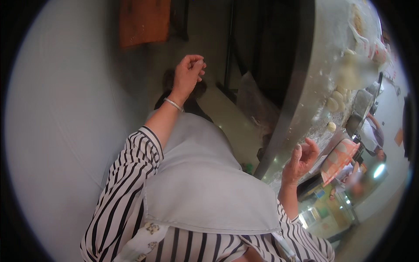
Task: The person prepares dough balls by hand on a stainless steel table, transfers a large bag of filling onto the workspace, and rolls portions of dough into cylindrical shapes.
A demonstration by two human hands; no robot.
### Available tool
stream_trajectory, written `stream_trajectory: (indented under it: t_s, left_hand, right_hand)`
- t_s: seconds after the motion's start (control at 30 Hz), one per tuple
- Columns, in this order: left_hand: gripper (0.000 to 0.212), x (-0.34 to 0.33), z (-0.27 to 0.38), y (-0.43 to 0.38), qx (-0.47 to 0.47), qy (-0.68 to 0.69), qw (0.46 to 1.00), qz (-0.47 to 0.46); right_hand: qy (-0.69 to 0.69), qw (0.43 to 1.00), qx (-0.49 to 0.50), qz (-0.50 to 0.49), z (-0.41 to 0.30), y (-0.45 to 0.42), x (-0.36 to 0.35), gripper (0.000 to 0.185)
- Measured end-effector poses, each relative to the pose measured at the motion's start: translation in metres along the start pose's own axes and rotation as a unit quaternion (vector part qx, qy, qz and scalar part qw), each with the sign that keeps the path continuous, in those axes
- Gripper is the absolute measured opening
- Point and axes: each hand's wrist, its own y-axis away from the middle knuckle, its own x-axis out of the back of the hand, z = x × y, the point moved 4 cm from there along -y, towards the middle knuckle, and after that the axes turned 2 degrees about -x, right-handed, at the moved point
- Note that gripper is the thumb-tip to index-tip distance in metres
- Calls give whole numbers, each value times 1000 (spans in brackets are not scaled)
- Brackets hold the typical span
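My left hand hangs in front of the grey apron, over the floor. Its fingers are loosely curled with the thumb against them, and nothing shows in them. A metal bangle circles that wrist. At the edge of a floured worktable, my right hand is raised with thumb and fingers apart, holding nothing. White residue marks its fingertips. Near it on the table are a small round dough piece and an orange-and-white patterned item. Farther along lie several flattened dough pieces.
A blurred pale round shape and a clear plastic bag are on the table's far part, near metal trays. An orange panel stands ahead. A plastic bag hangs below the table edge. Two people are in the background.
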Motion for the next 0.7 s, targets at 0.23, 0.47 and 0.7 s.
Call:
stream_trajectory:
  t_s: [0.23,0.47,0.7]
  left_hand:
    - [23,46,-115,23,160,26,986,23]
    - [24,41,-146,54,239,59,969,8]
    - [24,26,-145,48,251,61,966,-21]
  right_hand:
    - [134,983,118,36,-30,-77,-26,24]
    - [267,956,71,104,-49,-109,27,31]
    - [510,851,45,119,-49,-81,116,61]
